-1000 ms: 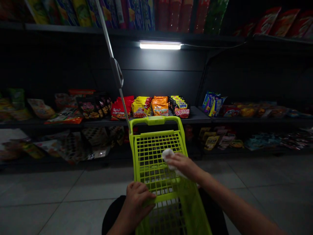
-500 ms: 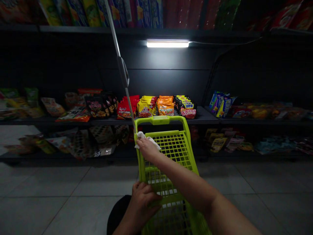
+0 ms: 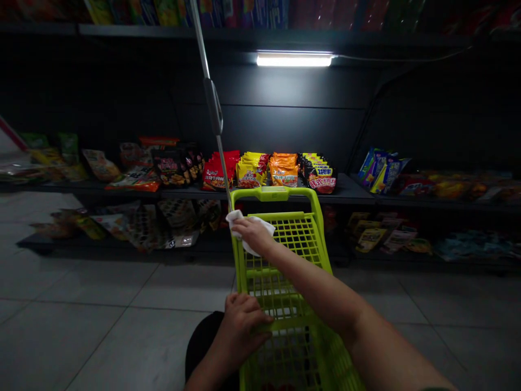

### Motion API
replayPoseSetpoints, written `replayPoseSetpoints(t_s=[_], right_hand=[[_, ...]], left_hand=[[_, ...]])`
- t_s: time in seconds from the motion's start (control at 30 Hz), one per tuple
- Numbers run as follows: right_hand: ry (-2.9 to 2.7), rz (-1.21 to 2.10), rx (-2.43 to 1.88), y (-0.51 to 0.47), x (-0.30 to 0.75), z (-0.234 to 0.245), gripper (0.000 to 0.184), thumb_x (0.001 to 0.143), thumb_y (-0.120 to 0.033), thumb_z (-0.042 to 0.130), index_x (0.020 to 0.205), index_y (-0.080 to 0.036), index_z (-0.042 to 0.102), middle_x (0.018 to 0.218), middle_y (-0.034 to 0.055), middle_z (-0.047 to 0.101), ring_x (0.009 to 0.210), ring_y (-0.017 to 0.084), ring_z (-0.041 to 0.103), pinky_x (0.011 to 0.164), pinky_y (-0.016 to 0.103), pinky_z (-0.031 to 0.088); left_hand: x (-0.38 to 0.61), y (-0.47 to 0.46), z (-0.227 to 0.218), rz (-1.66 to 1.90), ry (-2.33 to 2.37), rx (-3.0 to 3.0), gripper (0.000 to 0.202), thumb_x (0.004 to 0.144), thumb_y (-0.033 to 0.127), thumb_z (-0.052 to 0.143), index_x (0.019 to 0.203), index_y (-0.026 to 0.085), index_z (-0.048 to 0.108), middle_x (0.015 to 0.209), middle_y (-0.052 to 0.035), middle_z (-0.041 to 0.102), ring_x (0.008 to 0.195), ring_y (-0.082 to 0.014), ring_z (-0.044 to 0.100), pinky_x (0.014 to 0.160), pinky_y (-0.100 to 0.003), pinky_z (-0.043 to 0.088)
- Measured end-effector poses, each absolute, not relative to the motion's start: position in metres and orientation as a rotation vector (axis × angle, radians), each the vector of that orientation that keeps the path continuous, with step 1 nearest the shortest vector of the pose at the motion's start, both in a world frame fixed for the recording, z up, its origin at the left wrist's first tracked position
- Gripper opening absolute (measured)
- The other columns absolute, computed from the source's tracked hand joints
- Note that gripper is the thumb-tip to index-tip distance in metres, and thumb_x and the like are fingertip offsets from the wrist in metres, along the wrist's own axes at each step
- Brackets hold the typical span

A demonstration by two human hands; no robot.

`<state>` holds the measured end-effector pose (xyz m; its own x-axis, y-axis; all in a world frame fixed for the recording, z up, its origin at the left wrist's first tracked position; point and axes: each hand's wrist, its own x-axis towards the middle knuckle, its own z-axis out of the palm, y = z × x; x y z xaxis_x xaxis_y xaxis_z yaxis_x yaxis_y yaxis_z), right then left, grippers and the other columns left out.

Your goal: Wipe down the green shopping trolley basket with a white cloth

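A lime-green plastic shopping basket with a mesh wall stands tipped on end in front of me. My right hand presses a white cloth against the basket's upper left edge, fingers closed over the cloth. My left hand grips the basket's near lower rim, fingers wrapped round it. A silver pull handle rises from the basket's left corner up past the shelves.
Dark store shelves run across the back, with rows of snack packets under a lit strip light. More packets lie to the right and on a lower shelf. Grey tiled floor spreads on both sides.
My right hand with the cloth has gone from the middle of the mesh to the upper left edge and then slid slightly down. The left hand keeps its hold.
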<state>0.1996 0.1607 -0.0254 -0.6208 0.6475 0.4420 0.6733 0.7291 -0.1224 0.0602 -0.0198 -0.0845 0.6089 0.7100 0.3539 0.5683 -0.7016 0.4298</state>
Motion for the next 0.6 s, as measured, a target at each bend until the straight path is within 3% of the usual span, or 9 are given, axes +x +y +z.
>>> replayPoseSetpoints(t_s=[0.1,0.33,0.43,0.6], right_hand=[[-2.364,-0.024,-1.141,0.153,0.201,-0.033,0.027,0.092,-0.013,0.058,0.119,-0.016,0.064,0.123,0.0111,0.066,0.110,0.023,0.057,0.100,0.037,0.041],[-2.686,0.019,-0.768,0.063,0.240,-0.046,0.029,0.093,-0.022,0.060,0.121,-0.025,0.065,0.113,0.0042,0.069,0.096,0.022,0.055,0.087,0.034,0.042],[-2.679,-0.098,-0.819,0.089,0.238,-0.039,0.027,0.099,-0.025,0.054,0.124,-0.023,0.063,0.113,0.0065,0.068,0.096,0.022,0.054,0.086,0.035,0.043],[-2.530,-0.210,-1.111,0.153,0.242,-0.031,0.031,0.097,-0.018,0.056,0.127,-0.019,0.061,0.114,0.0093,0.066,0.096,0.022,0.055,0.088,0.035,0.044]], left_hand=[[0.060,-0.019,-0.084,0.745,1.062,2.531,0.031,0.066,0.022,0.089,0.092,0.032,0.074,0.087,0.0026,0.069,0.092,-0.0204,0.059,0.088,-0.039,0.031],[0.064,-0.011,-0.090,0.861,0.999,2.520,0.031,0.064,0.023,0.088,0.090,0.035,0.077,0.086,0.0031,0.073,0.092,-0.0226,0.061,0.086,-0.039,0.030],[0.066,-0.012,-0.090,0.816,0.998,2.577,0.028,0.068,0.022,0.086,0.091,0.032,0.076,0.085,0.0028,0.071,0.092,-0.0214,0.061,0.088,-0.039,0.030],[0.070,-0.014,-0.092,0.748,1.051,2.615,0.031,0.068,0.019,0.086,0.093,0.031,0.074,0.085,0.0031,0.069,0.091,-0.0197,0.061,0.088,-0.039,0.029]])
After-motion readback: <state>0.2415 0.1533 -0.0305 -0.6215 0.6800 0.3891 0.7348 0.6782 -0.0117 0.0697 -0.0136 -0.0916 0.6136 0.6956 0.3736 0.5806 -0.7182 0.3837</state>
